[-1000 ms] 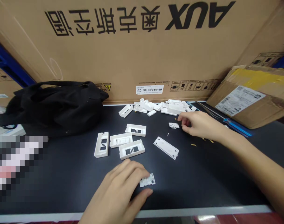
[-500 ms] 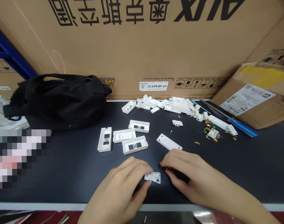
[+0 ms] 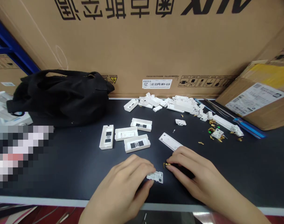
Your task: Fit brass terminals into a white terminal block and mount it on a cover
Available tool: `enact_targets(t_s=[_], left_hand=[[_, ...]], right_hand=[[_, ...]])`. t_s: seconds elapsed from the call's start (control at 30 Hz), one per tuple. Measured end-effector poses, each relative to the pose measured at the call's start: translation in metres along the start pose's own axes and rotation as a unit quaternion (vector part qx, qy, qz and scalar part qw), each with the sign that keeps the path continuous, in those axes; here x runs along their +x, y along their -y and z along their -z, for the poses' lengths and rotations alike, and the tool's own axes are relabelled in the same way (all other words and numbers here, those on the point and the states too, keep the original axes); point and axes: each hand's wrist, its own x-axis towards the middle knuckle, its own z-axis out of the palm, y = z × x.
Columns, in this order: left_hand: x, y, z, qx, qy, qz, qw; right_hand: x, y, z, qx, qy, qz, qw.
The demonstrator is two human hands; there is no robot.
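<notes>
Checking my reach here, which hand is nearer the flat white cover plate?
Right. The right hand sits just below the flat white cover plate; the left hand is farther down-left.

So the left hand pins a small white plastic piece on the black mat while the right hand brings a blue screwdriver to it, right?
Not quite. The head view shows the right hand pinching a small brass-coloured part, not a screwdriver. The left hand does pin the small white plastic piece on the black mat.

head view, looking down and forward

worn camera sits close above the near edge of the table [image 3: 62, 174], facing the far carton [image 3: 142, 46]; hands fill the near middle.
</notes>
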Motion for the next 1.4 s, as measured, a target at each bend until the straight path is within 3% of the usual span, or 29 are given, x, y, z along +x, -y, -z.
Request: enact_targets(t_s=[0.17,0.3,0.5,0.83,1.13,1.4], left_hand=[[0.002,0.002,0.000,-0.004,-0.005,-0.006,1.000],[0.002,0.002,0.000,-0.008,0.000,-0.004,1.000],[0.002,0.001,0.001,-0.012,0.013,0.006,1.000],[0.005,0.001,0.002,-0.008,0.021,-0.024,0.999],[0.006,0.003,0.001,-0.008,0.003,-0.041,0.999],[0.005,0.004,0.001,0.004,0.021,-0.024,0.999]], right_hand=[[0.005,0.010,0.006,0.056,-0.014,0.000,0.998],[0.010,0.024,0.010,0.091,0.033,-0.011,0.995],[0.014,0.027,0.005,0.060,0.096,-0.020,0.993],[0.011,0.032,-0.001,-0.027,0.113,-0.033,0.993],[0.011,0.032,0.004,0.040,0.127,-0.049,0.990],[0.011,0.038,0.002,-0.031,0.119,-0.044,0.991]])
